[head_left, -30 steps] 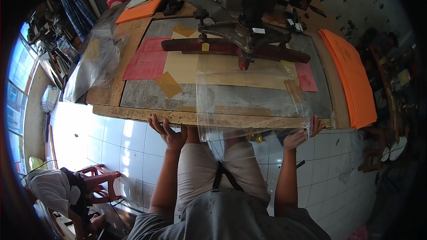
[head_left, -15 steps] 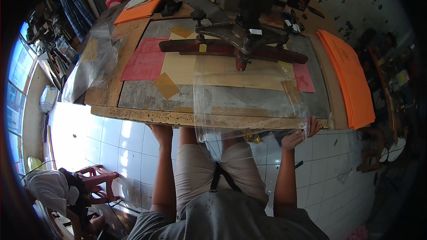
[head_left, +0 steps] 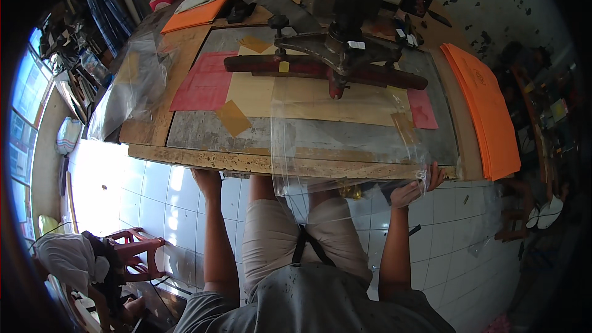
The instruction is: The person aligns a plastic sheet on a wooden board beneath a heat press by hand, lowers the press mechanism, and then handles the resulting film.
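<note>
My left hand is at the underside of the worktable's front edge, its fingers hidden below the wood. At the right of that edge, my right hand is closed on the right corner of a clear plastic sheet. This sheet lies over the metal plate and hangs past the front edge. Beneath it on the plate are a tan sheet and a pink sheet, with a brown tape piece beside them. A dark press bar stands over the sheets.
Orange folded sheets lie at the table's right; more orange material lies back left under a pale cloth. Crumpled clear plastic drapes the left edge. A red stool and another person are at lower left.
My left hand has shifted left along the underside of the table edge. The right hand and the plastic sheet stay nearly in place.
</note>
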### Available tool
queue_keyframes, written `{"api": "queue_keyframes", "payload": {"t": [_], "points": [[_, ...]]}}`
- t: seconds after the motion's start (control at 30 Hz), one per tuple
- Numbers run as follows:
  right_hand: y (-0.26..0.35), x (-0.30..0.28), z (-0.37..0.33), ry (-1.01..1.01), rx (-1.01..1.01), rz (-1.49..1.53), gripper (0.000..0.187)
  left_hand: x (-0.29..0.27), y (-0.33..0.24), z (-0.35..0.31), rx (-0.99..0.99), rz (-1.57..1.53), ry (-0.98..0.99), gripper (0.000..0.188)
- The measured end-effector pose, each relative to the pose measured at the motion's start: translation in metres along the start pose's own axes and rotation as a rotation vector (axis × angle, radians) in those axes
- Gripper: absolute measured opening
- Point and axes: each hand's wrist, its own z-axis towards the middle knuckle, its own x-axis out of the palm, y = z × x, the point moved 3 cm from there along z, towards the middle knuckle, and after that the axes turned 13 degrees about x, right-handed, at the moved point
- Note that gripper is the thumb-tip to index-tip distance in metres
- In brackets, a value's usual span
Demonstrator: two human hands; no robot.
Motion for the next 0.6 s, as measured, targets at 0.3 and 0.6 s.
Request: {"api": "queue_keyframes", "payload": {"t": [0.3, 0.6], "points": [[0.002, -0.001, 0.002, 0.019, -0.009, 0.0, 0.05, 0.011, 0.018, -0.001, -0.191, -0.23, -0.106, 0.057], [0.004, -0.001, 0.002, 0.015, -0.01, 0.002, 0.051, 0.023, 0.037, -0.011, -0.482, -0.873, -0.127, 0.058]]}}
